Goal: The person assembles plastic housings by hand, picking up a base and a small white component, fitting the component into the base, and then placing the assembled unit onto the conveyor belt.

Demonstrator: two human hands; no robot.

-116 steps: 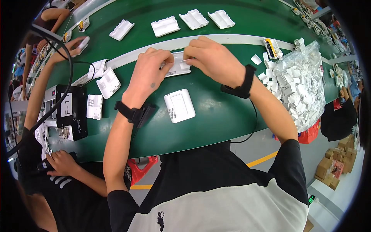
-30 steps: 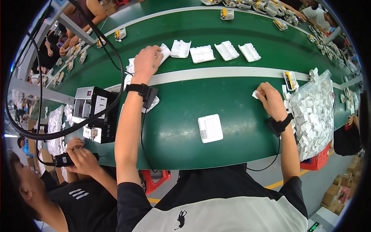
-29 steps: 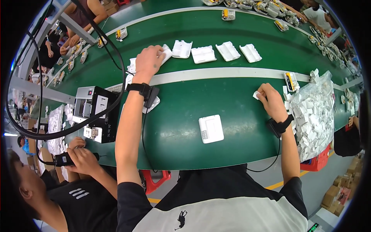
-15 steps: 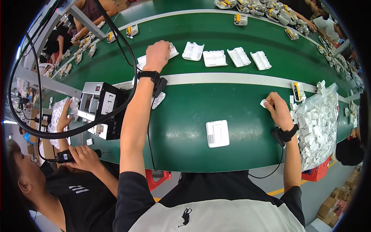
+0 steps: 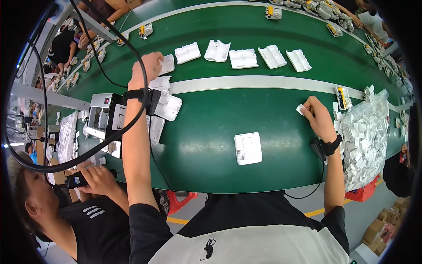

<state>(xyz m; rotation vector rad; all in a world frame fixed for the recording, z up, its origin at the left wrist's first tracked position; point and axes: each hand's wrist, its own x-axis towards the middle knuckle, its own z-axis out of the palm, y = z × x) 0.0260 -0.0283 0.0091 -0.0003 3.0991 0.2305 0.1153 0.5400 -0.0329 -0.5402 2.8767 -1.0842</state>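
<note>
Across a wide green counter (image 5: 206,123), work was being done with two bare hands, held well apart. At the far left, a white shell (image 5: 167,65) was reached by the left hand (image 5: 147,69), whose fingers lay at its near edge; whether it was gripped or merely touched could not be told, since the fingertips were hidden. On the right, a small white piece (image 5: 300,109) was pinched between thumb and finger of the right hand (image 5: 318,118), above the counter.

Between the hands, nearer the person's body, a flat white case (image 5: 249,148) with vent slots was left lying untouched. Beyond a pale rail (image 5: 259,82), five white shells (image 5: 243,59) were set out in a row, to the right of the reached one. More white shells (image 5: 168,105) were gathered below the left wrist, beside a black machine (image 5: 105,114). At the right edge, a clear bag (image 5: 364,141) was filled with small white pieces, a shell with a yellow part (image 5: 343,97) set just behind it.

The step in hand was judged to be the taking of a shell, with a small piece kept ready. For the next move, a firm hold on the shell's edge seemed called for, its neighbours left undisturbed.
</note>
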